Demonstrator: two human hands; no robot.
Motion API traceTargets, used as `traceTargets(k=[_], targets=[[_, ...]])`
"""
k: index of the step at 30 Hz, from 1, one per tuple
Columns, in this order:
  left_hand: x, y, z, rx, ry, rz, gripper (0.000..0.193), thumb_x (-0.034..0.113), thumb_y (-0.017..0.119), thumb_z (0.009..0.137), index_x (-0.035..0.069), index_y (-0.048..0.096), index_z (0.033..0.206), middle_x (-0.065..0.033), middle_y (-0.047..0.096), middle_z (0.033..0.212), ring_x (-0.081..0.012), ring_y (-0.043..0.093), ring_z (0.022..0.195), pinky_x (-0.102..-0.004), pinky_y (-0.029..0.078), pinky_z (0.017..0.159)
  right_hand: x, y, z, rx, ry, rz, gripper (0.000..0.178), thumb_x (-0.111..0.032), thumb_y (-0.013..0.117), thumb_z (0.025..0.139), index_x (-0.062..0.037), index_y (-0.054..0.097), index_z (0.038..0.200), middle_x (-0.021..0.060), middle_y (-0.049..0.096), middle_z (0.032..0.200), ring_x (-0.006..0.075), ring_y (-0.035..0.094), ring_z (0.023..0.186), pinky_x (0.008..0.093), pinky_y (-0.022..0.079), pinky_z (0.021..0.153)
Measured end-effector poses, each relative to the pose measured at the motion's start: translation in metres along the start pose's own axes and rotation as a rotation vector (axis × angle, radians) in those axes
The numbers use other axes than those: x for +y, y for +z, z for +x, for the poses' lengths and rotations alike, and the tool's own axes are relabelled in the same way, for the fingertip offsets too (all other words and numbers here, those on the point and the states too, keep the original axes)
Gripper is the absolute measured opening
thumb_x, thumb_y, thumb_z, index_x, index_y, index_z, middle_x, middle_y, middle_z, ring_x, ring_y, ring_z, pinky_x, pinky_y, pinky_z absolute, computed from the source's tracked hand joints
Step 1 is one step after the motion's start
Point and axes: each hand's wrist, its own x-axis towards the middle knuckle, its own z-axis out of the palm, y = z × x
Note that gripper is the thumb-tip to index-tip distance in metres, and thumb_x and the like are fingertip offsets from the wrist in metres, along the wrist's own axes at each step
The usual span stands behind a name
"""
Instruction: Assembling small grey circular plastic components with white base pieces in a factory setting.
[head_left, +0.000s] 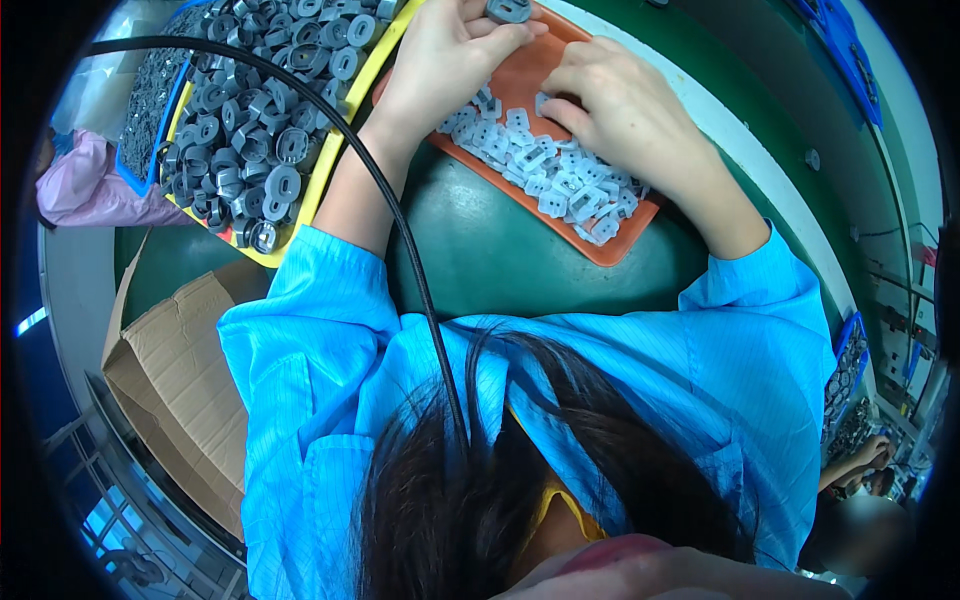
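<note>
At the top of the head view, my left hand [440, 52] pinches a round grey plastic part [508, 10] between thumb and fingers. My right hand [625, 108] reaches over an orange tray [605, 252], its fingers curled and closed. A small translucent white plastic piece [541, 103] shows at the tips of its thumb and index finger. Many similar white pieces [540, 165] lie heaped along the tray's near side. Left of my left forearm, a yellow-rimmed bin [318, 190] holds a deep pile of grey plastic parts [245, 125].
A black cable [400, 215] hangs across the view in front of my left forearm. Past the yellow bin stands a blue-rimmed bin [133, 178] of small dark pieces. An open cardboard box [190, 350] sits by my left elbow. Other people are at the far left and lower right.
</note>
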Motion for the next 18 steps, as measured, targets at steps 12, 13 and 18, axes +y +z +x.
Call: traceTargets(k=[12, 13, 18], targets=[[0.017, 0.020, -0.007, -0.011, 0.105, 0.524, 0.028, 0.003, 0.079, 0.086, 0.000, 0.061, 0.107, -0.0088, 0.067, 0.092, -0.0122, 0.066, 0.079, -0.0281, 0.054, 0.072, 0.018, -0.021, 0.018, 0.243, 0.370, 0.668, 0.017, -0.015, 0.081, 0.087, -0.0002, 0.074, 0.092, -0.0002, 0.068, 0.083, 0.0051, 0.059, 0.076, 0.0239, 0.049, 0.068], [0.005, 0.011, -0.005, -0.053, 0.187, 0.486, 0.038, 0.006, 0.081, 0.085, 0.001, 0.064, 0.119, -0.0059, 0.068, 0.099, -0.0100, 0.066, 0.082, -0.0261, 0.056, 0.074, 0.014, -0.024, 0.018, 0.257, 0.322, 0.648, 0.017, -0.015, 0.081, 0.086, -0.0005, 0.073, 0.091, 0.0017, 0.069, 0.082, 0.0080, 0.060, 0.074, 0.0258, 0.049, 0.066], [0.003, 0.019, -0.007, -0.173, 0.255, 0.557, 0.045, 0.009, 0.082, 0.085, -0.001, 0.064, 0.126, -0.0020, 0.067, 0.103, -0.0063, 0.065, 0.085, -0.0225, 0.056, 0.075, 0.019, -0.034, 0.018, 0.280, 0.075, 0.332, 0.016, -0.015, 0.080, 0.084, -0.0021, 0.072, 0.087, 0.0085, 0.068, 0.082, 0.0207, 0.064, 0.074, 0.0335, 0.050, 0.066]])
